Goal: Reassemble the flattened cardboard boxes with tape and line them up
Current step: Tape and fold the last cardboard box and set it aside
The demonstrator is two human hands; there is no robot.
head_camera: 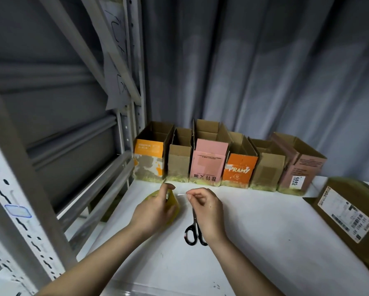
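Your left hand [155,208] has its grip wrapped round the yellow tape roll [172,207], steadying it while your right hand [205,208] pinches the free tape end to draw a strip; six taped boxes [220,165] line the tabletop [264,242] rear, a flattened box [348,212] waits right

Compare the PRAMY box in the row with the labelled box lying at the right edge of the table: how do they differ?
The PRAMY box stands opened up in the row by the curtain, top flaps open; the labelled box lies flat, apart from the row. The PRAMY box has an orange printed front; the labelled box is plain brown with a white shipping label. Both are cardboard and rest on the white table.
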